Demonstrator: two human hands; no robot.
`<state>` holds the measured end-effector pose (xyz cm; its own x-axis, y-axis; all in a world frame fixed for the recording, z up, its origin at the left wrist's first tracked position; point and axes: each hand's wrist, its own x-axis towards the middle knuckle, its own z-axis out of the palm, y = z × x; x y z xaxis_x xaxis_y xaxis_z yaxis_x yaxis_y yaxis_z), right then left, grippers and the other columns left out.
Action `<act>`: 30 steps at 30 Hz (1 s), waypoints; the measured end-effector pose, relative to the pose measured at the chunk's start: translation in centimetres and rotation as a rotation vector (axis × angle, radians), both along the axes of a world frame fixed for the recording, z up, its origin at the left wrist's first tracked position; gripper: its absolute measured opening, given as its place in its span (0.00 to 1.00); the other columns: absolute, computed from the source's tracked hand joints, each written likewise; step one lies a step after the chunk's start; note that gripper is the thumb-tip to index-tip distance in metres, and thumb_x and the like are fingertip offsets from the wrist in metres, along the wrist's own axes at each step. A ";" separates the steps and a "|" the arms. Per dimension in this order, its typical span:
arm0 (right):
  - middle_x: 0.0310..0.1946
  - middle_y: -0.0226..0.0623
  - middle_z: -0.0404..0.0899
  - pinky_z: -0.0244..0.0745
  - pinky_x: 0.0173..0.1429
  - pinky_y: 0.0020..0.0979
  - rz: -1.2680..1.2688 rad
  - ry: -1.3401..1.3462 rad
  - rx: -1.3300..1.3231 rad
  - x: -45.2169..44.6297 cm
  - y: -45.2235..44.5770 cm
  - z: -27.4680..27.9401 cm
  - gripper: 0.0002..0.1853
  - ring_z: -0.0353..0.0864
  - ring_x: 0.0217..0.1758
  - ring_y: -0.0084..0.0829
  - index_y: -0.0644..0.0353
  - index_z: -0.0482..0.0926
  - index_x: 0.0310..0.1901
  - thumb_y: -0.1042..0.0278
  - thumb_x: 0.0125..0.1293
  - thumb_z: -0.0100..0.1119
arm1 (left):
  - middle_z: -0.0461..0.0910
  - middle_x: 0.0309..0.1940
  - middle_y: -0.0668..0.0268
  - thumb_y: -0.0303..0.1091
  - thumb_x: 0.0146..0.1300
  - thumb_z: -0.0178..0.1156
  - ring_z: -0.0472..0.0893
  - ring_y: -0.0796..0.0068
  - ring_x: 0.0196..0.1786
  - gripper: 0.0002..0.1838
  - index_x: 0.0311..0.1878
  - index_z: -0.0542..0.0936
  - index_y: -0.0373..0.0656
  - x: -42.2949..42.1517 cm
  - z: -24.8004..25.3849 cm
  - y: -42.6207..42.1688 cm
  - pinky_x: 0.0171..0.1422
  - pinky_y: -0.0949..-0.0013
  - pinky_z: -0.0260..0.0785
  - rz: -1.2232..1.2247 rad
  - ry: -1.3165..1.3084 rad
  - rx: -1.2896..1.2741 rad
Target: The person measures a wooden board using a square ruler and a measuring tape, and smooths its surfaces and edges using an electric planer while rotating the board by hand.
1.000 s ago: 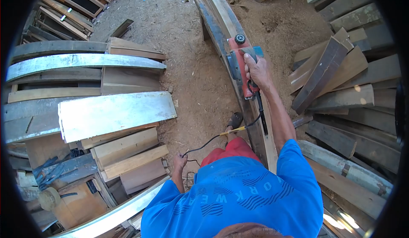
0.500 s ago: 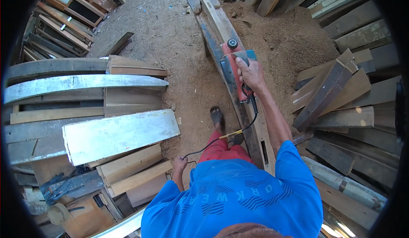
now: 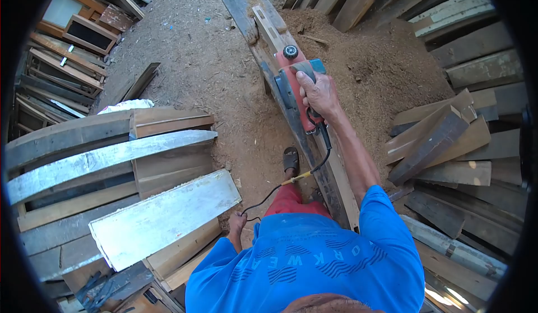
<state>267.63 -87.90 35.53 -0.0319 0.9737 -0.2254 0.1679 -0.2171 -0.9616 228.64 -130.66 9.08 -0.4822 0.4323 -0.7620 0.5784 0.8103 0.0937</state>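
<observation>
A red and teal electric planer (image 3: 301,103) sits lengthwise on a long, narrow piece of wood (image 3: 343,184) with slots cut near its far end. The wood lies along a rough, plank-like counter (image 3: 238,10) that runs away from the person. The right hand (image 3: 319,94) is closed around the planer's handle, thumb on top. Whether the motor is running cannot be told.

A black cord (image 3: 327,156) leaves the back of the planer, droops over the counter's left edge and passes a yellow section above the red shorts (image 3: 286,198). It ends at the left hand (image 3: 237,221), whose fingers are curled around it, out to the side. If that hand let the cord go slack, the loop might slip under the planer and be cut; pulled tight, it could tug the tool askew.

With only one hand on it, the planer could tip or skid, especially at the slots. No clamp shows on the wood, so it might slide. A sandaled foot (image 3: 291,160) stands just left of the counter, where a dropped tool could land. To the right, heaped shavings (image 3: 386,61) could make footing slippery beside stacked boards (image 3: 431,147).
</observation>
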 end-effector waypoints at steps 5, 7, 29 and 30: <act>0.21 0.27 0.79 0.73 0.27 0.27 0.035 -0.098 -0.026 -1.9 7.5 1.1 0.24 0.78 0.21 0.20 0.59 0.84 0.42 0.43 0.72 0.55 | 0.86 0.34 0.50 0.47 0.57 0.66 0.86 0.52 0.42 0.17 0.33 0.83 0.40 -1.6 0.3 4.7 0.51 0.56 0.76 0.006 0.059 0.009; 0.21 0.27 0.79 0.74 0.28 0.28 0.017 -0.098 0.022 -3.0 10.5 1.4 0.24 0.78 0.22 0.20 0.59 0.84 0.40 0.43 0.72 0.54 | 0.86 0.35 0.50 0.48 0.58 0.66 0.86 0.52 0.42 0.18 0.37 0.83 0.39 -2.3 -0.1 6.6 0.51 0.56 0.76 0.032 0.039 0.029; 0.26 0.24 0.73 0.67 0.27 0.19 -0.602 0.230 -0.047 9.7 -12.6 2.9 0.25 0.70 0.23 0.14 0.64 0.77 0.55 0.46 0.76 0.54 | 0.75 0.50 0.57 0.65 0.66 0.60 0.73 0.73 0.46 0.49 0.76 0.54 0.39 10.9 -0.4 38.6 0.47 0.65 0.71 -0.061 -0.734 0.590; 0.26 0.25 0.74 0.67 0.27 0.19 -0.689 0.255 -0.046 10.5 -15.3 2.5 0.25 0.70 0.23 0.14 0.64 0.76 0.54 0.46 0.75 0.55 | 0.74 0.52 0.58 0.65 0.67 0.59 0.73 0.72 0.46 0.49 0.76 0.52 0.40 13.5 3.4 40.5 0.46 0.66 0.71 -0.015 -0.829 0.554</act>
